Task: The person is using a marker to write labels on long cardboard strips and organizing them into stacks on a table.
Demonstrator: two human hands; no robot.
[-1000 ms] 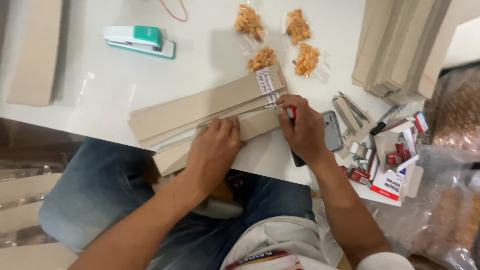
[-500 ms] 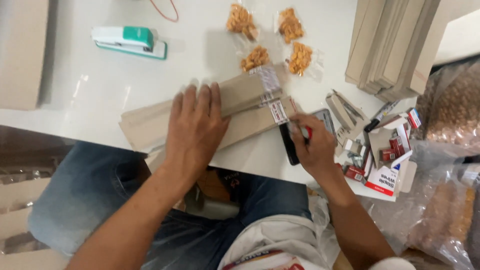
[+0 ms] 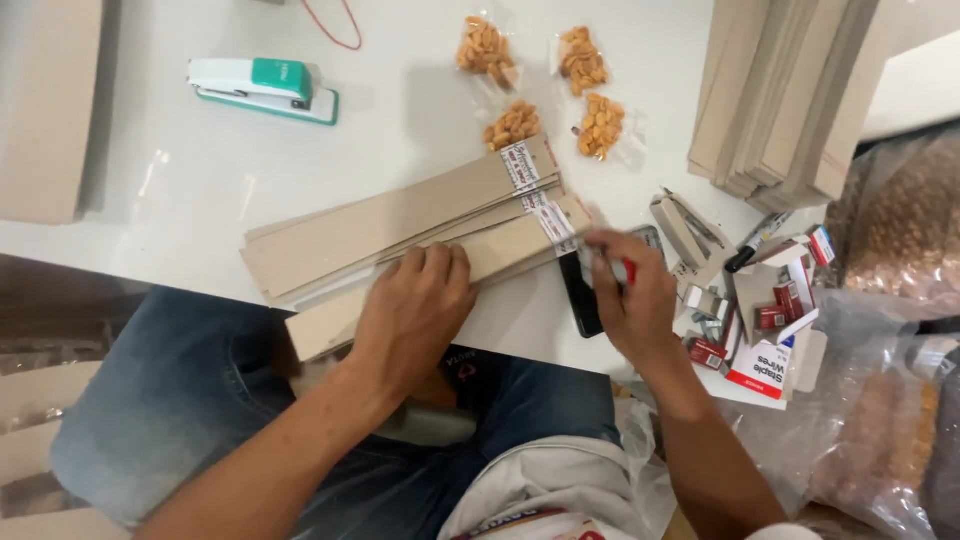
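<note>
Left hand (image 3: 415,310) slid down the cardboard strips (image 3: 400,225); right hand (image 3: 632,295) grips a red pen (image 3: 627,270).

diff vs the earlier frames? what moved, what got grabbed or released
The left hand, which lay spread across the top of the cardboard strips half a second ago, has slid back toward the body onto the nearest strip. The right hand stays at the strips' labelled end, pinching something red. Stapler and nut packets unchanged.

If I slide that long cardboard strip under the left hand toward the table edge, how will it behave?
The cardboard strip looks thin and flat, so probably light and fairly stiff, sliding easily on the smooth white table. Its near end already overhangs the edge, so it may tip off once the left hand lifts. The strips beneath could shift along with it.
</note>
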